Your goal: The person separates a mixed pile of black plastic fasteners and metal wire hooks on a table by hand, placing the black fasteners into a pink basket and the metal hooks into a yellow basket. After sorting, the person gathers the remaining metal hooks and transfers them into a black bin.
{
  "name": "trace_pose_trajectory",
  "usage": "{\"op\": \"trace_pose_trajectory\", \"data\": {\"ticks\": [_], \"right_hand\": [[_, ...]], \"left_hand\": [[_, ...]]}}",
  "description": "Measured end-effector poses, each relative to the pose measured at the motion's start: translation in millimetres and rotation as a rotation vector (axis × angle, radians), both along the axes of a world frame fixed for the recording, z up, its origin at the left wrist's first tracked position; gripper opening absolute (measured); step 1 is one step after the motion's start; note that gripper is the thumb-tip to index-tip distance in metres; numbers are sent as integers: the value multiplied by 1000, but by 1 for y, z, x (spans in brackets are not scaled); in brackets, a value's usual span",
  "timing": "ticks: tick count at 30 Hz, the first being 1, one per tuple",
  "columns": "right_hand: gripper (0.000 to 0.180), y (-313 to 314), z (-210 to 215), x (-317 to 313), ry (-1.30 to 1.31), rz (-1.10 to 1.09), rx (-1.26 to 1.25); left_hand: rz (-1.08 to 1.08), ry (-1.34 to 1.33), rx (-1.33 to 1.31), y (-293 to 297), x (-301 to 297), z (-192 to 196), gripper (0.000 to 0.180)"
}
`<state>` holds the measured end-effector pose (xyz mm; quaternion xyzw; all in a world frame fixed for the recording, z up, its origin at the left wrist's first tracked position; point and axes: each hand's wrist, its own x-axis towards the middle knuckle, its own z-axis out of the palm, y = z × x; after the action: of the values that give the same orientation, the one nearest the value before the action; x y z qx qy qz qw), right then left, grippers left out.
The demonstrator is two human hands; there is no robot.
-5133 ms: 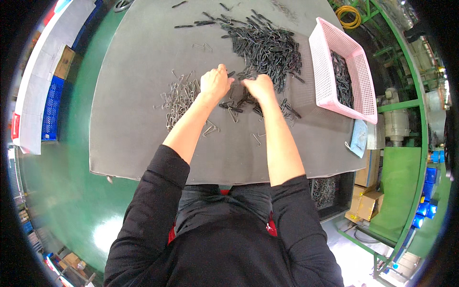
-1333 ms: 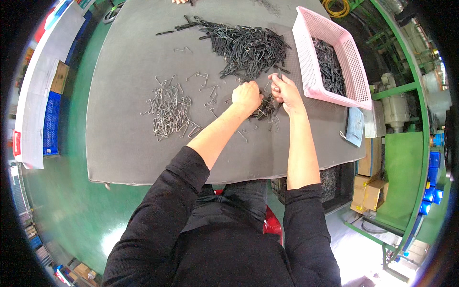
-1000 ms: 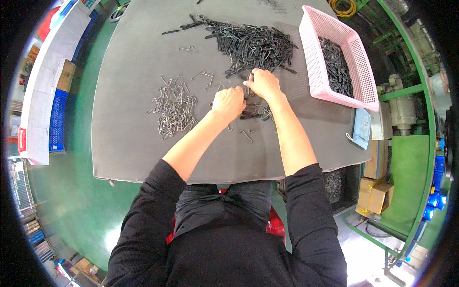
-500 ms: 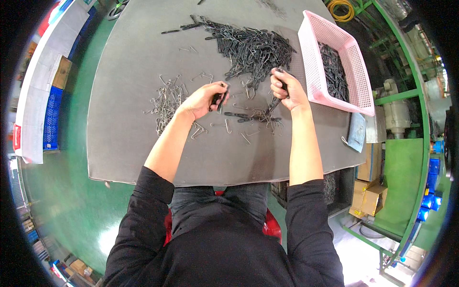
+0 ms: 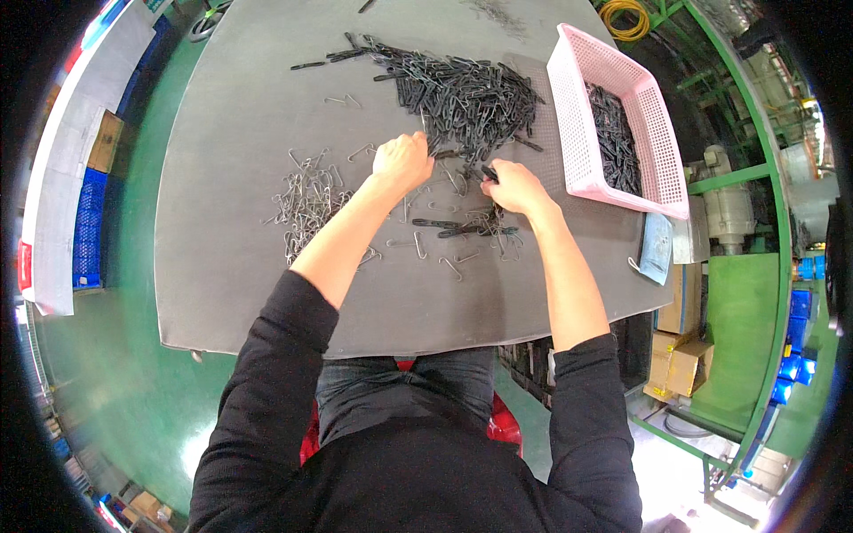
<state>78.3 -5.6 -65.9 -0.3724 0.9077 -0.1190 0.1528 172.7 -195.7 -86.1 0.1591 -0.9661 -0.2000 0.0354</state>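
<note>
A heap of slender black pieces [image 5: 471, 98], which look like clips with wire in them, lies on the grey table. My left hand [image 5: 404, 163] is closed at the heap's near left edge; its fingertips are hidden, so what it grips does not show. To the right, my right hand [image 5: 517, 186] is closed around a short black piece [image 5: 489, 174] that sticks out past thumb and forefinger. Below both hands a few loose black pieces [image 5: 453, 227] lie among bent wire hooks [image 5: 419, 245]. A pile of silver wire hooks [image 5: 306, 200] rests left of my left forearm.
A pink perforated basket [image 5: 577, 133] holding more black pieces stands at the right. Near it, a light blue face mask [image 5: 656, 249] lies at the table's right edge. Beyond are a green metal frame [image 5: 733, 179] and cardboard boxes [image 5: 689, 364].
My left hand has moved up and right to the heap, turning its back upward. My right hand has come down and left, closer to the left one. The view has shifted slightly.
</note>
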Motion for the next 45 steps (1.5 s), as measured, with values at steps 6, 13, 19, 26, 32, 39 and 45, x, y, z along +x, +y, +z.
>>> {"op": "trace_pose_trajectory", "data": {"ticks": [6, 13, 19, 26, 32, 39, 45], "right_hand": [[27, 0, -6, -22, -344, -274, -263], [42, -50, -6, -11, -54, -540, -81], [45, -56, -10, -20, -121, -421, 39], [18, -18, 19, -21, -892, -420, -262], [26, 23, 61, -23, -810, -307, -131], [46, 58, 88, -17, -823, -226, -211], [47, 102, 146, -62, 53, -286, -381]], "left_hand": [[97, -161, 1156, -29, 36, 15, 28], [185, -89, 865, -43, 62, 29, 32], [168, -46, 1373, -47, 69, 39, 31], [219, -80, 1177, -49, 68, 33, 33], [43, -286, 1264, -39, 48, 51, 31], [-50, -357, 1007, -19, 5, 40, 27], [-25, -168, 981, 20, -29, 60, 23]]}}
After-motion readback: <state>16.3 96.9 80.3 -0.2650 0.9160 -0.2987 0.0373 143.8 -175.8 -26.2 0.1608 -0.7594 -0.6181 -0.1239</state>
